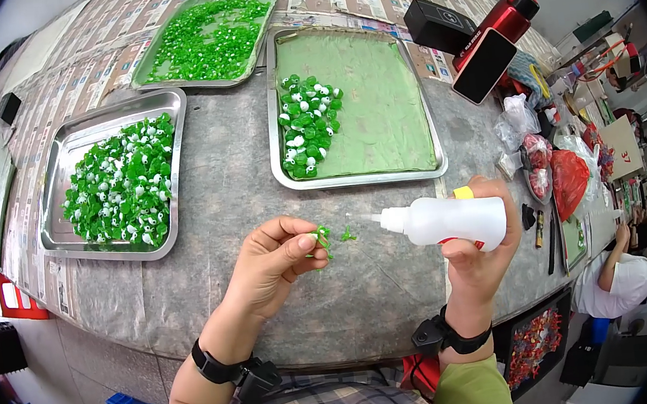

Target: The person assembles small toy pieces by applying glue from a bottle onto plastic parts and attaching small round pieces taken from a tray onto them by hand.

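My left hand (275, 254) pinches a small green plastic piece (323, 236) between thumb and fingers, a little above the grey table covering. In my right hand (478, 264) is a white squeeze bottle (453, 221), tilted on its side with its thin nozzle toward the left hand; a yellow band wraps one finger. Another small green piece (349, 234) lies on the table between nozzle and left hand. Beyond the hands, a green-lined metal tray (377, 108) has green-and-white pieces (310, 124) grouped along its left side. More such pieces (125, 181) are heaped in the left tray (58, 216).
A third tray (267, 5) at the back contains loose green pieces. At the far right stand a black box (437, 25), a red bottle (505, 14) and a leaning phone (483, 66). Plastic bags (570, 178) crowd the right edge; past them a person in white (620, 284) sits.
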Action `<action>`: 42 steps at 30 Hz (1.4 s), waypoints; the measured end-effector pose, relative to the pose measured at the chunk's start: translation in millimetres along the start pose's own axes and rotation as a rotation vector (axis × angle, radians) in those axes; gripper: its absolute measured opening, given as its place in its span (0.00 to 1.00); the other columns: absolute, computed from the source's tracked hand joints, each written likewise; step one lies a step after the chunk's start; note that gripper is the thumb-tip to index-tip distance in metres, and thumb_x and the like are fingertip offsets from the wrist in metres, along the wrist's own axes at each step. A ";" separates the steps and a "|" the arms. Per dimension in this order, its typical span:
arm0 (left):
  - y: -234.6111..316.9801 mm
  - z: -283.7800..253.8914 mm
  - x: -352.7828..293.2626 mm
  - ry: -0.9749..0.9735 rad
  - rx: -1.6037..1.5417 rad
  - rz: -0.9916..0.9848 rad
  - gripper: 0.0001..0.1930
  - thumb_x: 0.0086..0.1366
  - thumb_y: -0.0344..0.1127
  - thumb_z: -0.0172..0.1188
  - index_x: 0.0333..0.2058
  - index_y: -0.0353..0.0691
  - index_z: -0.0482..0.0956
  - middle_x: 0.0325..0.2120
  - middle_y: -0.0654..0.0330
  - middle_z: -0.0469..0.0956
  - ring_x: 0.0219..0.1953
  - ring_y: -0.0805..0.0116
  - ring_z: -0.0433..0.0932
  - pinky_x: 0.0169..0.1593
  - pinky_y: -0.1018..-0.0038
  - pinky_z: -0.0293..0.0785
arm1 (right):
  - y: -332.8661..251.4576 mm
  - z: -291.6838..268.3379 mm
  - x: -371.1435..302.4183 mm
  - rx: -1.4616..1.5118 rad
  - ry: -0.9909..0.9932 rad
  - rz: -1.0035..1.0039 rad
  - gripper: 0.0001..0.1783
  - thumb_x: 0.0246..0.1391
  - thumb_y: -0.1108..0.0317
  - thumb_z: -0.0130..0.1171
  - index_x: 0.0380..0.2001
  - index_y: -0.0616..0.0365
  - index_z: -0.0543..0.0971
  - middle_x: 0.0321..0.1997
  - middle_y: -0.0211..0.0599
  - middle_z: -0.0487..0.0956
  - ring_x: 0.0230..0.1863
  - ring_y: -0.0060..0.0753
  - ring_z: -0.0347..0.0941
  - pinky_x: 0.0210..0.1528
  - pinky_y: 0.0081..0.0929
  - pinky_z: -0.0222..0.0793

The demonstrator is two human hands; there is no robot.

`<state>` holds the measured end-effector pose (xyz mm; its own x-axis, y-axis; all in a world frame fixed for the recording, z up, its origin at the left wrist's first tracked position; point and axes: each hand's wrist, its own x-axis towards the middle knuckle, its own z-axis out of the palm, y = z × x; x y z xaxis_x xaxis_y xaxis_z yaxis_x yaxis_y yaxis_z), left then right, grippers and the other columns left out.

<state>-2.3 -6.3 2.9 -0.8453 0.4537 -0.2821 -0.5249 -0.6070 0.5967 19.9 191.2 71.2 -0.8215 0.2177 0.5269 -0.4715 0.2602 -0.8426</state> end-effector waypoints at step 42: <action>-0.8 3.3 -1.4 0.048 0.122 0.132 0.05 0.53 0.28 0.54 0.29 0.35 0.71 0.23 0.60 0.74 0.26 0.74 0.73 0.32 0.80 0.71 | 4.8 4.2 -6.6 -0.077 -0.063 -0.083 0.22 0.30 0.59 0.67 0.24 0.62 0.69 0.22 0.31 0.69 0.20 0.20 0.64 0.21 0.16 0.58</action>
<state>-0.4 -4.3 5.3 -0.9112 0.3422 -0.2292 -0.3959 -0.5742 0.7167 21.8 187.1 63.2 -0.8006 0.1338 0.5841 -0.5145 0.3464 -0.7845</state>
